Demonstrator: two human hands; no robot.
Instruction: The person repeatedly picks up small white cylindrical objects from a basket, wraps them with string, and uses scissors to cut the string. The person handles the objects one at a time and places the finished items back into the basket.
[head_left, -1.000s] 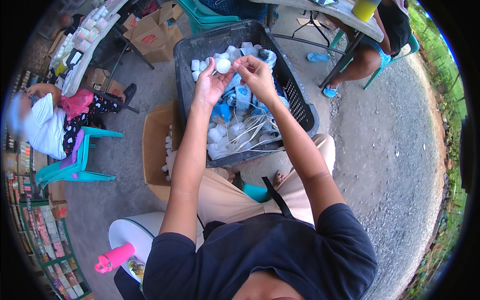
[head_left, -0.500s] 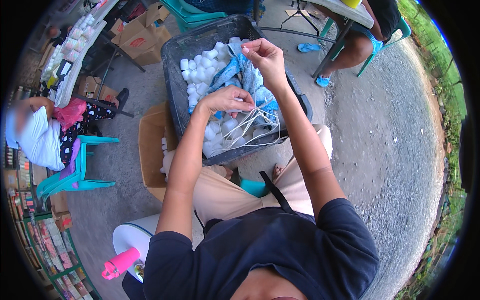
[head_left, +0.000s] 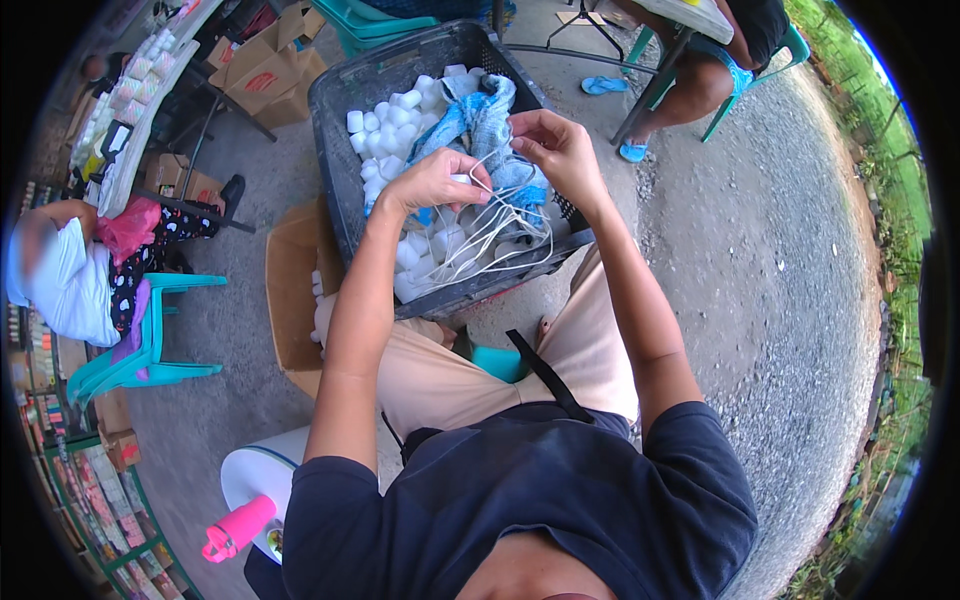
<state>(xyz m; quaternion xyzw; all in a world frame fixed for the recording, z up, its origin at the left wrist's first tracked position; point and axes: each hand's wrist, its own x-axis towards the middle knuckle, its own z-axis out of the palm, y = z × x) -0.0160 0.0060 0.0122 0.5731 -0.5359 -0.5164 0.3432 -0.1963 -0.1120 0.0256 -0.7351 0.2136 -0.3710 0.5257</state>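
- We are holding both hands over the black plastic crate [head_left: 385,75], apart from each other, the left hand [head_left: 435,185] sitting lower and nearer to our body, the right hand [head_left: 562,152] standing farther out and to the right
- Our left thumb and fingers are clamping a small white cylinder [head_left: 461,178], its far end pointing toward the gap between the hands; its long axis we are not managing to read, since the fingers are covering much of it
- Our right thumb and fingertips are meeting in a pinch, seemingly on a thin white strand [head_left: 492,154] that is arcing across from the left fingers; its exact end is staying too small for us to tell
- The bundle of white cords [head_left: 497,232] is lying just below the hands, on the side toward us, and the left fingertips are coming nearest to its gathered top
- From that gather, the cords are fanning toward us and out to both sides, their longest loops running down to the left and reaching the near part of the crate
- A blue patterned cloth [head_left: 487,115] is lying beyond the left fingers and just left of the right fingertips, while loose white cylinders [head_left: 400,130] are filling the crate's far left part
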